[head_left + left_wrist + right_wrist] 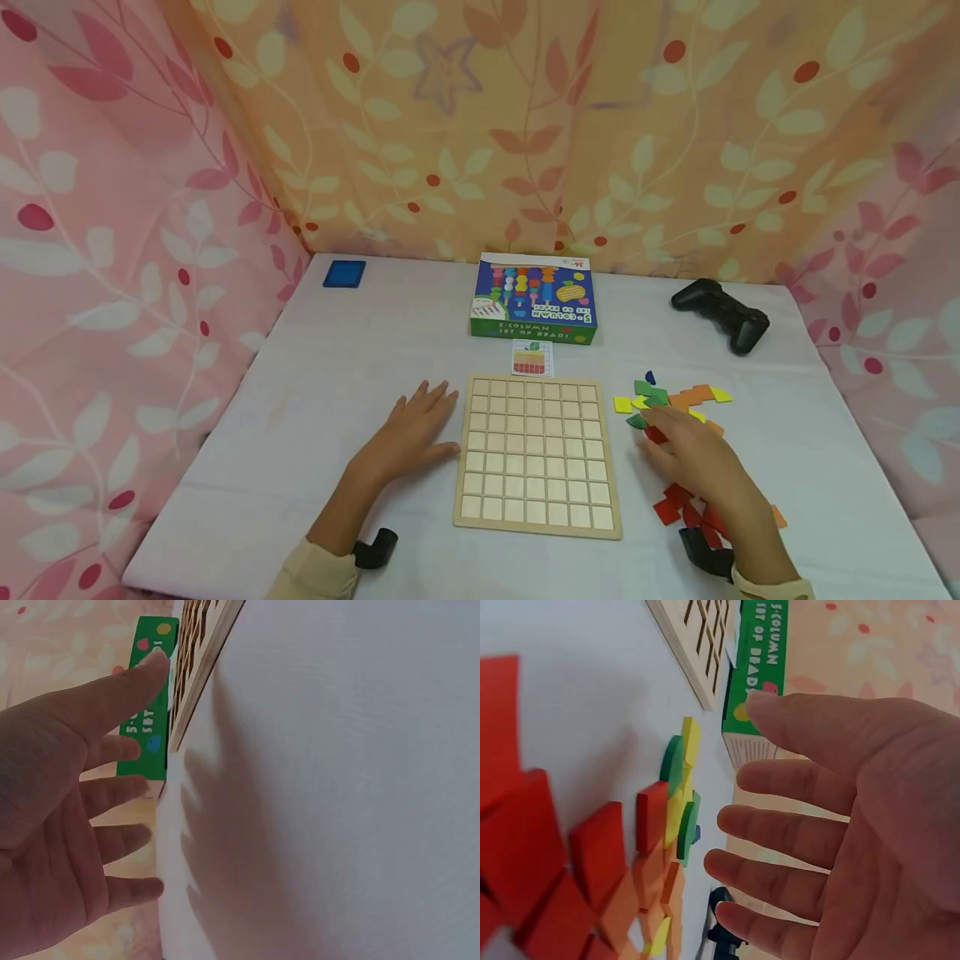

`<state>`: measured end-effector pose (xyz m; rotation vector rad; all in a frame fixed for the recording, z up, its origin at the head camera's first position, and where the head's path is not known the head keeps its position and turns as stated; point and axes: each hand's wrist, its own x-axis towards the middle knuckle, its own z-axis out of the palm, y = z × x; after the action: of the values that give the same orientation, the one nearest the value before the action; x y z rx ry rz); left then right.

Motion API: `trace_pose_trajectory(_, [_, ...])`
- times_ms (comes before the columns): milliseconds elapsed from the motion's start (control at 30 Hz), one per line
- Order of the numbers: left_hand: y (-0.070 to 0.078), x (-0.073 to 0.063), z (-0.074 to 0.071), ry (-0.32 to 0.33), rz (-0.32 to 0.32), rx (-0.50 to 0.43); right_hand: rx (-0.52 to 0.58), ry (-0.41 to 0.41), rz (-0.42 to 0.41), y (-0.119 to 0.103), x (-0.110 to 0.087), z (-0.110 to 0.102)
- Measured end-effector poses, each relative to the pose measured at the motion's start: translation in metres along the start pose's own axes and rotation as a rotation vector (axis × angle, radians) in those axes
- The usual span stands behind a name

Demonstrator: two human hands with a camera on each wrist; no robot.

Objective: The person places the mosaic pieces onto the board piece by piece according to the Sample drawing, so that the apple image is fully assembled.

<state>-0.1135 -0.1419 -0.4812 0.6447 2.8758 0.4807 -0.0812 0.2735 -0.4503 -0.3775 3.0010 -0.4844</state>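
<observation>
A square wooden grid board (536,454) with bare cells lies in the middle of the table. My left hand (412,429) is just left of it, fingers spread and holding nothing; the thumb tip is close to the frame. To the board's right, my right hand (693,450) hovers over a scatter of flat coloured pieces, its fingers extended and its palm bare in the right wrist view. Red pieces (596,851) lie nearest that wrist, with orange, yellow and green pieces (673,766) beyond. Part of the pile is hidden under the hand and forearm.
A small pattern card (532,358) lies between the board and a blue-and-green bead set box (532,300). A black game controller (720,315) sits at the back right, and a blue square tray (344,274) at the back left. Patterned curtains (480,125) surround the table.
</observation>
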Motion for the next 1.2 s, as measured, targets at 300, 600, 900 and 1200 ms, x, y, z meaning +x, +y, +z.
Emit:
trace_pose_trajectory(300, [0.004,-0.003,0.005,-0.106,0.061,-0.06,0.046,-0.031,0.114,0.016,0.037,-0.009])
trace_pose_trajectory(600, [0.006,-0.012,0.009,-0.148,0.08,-0.109,0.005,-0.021,0.223,0.037,0.072,-0.01])
trace_pose_trajectory(900, [0.009,-0.012,0.014,-0.186,0.097,-0.104,-0.02,-0.002,0.294,0.042,0.095,0.001])
trace_pose_trajectory(1200, [0.008,-0.016,0.015,-0.177,0.105,-0.099,-0.006,0.042,0.349,0.04,0.102,0.007])
